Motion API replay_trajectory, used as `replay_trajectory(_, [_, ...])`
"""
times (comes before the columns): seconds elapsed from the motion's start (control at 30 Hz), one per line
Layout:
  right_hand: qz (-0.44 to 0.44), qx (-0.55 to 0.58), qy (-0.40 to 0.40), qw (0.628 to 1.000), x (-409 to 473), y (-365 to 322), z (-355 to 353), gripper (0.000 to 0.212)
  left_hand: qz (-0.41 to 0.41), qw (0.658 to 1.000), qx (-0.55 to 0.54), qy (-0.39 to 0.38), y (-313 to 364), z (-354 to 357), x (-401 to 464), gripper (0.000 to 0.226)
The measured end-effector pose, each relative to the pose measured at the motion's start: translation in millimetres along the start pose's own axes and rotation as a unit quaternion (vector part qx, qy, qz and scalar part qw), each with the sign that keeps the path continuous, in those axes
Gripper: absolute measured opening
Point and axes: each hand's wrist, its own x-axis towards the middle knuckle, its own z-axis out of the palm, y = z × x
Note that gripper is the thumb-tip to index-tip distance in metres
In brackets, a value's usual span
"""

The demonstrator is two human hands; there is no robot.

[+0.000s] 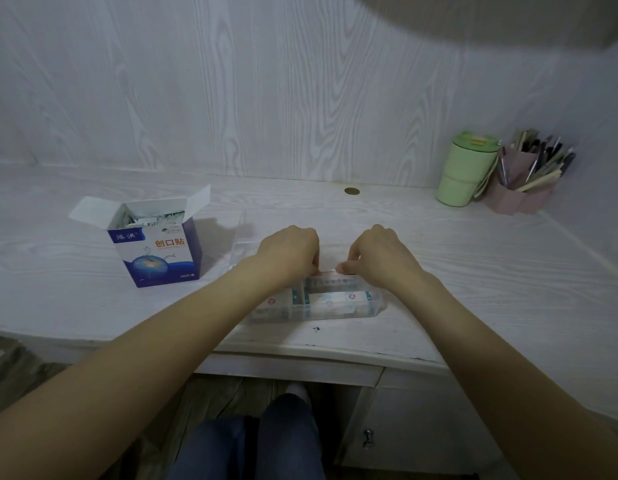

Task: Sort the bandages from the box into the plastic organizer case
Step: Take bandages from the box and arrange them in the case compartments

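A clear plastic organizer case (366, 308) lies near the desk's front edge, with several wrapped bandages (338, 299) lying flat in its compartments. My left hand (290, 251) and my right hand (380, 254) hover over the case's far side, fingers curled, together pinching a bandage (326, 273) by its two ends. The blue and white bandage box (158, 251) stands open to the left, more bandages sticking up inside. The case's clear lid (240, 233) seems to stand open behind my left hand.
A green lidded cup (468, 168) and a pink pen holder (524, 183) full of pens stand at the back right. A coin (351, 191) lies near the wall. The desk edge (335, 348) runs just below the case, a drawer knob (368, 438) beneath.
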Motion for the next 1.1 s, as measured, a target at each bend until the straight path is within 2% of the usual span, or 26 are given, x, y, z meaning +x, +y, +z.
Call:
replay_trajectory(0.17, [0.004, 0.001, -0.014, 1.0, -1, 0, -1, 0.038, -0.004, 1.0, -0.005, -0.022, -1, 0, 3, 0.017])
replay_trajectory(0.57, [0.007, 0.041, -0.029, 0.999, -5, 0, -5, 0.036, 0.005, 1.0, -0.015, -0.021, -2, -1, 4, 0.014])
replay_trajectory(1.0, [0.024, 0.063, -0.041, 0.997, -2, 1, -5, 0.032, 0.015, 0.999, -0.039, 0.006, -3, -4, -1, 0.019])
replay_trajectory(1.1, [0.008, 0.058, -0.013, 0.998, -7, -1, -12, 0.028, 0.015, 0.998, -0.051, 0.024, -5, -11, -5, 0.023])
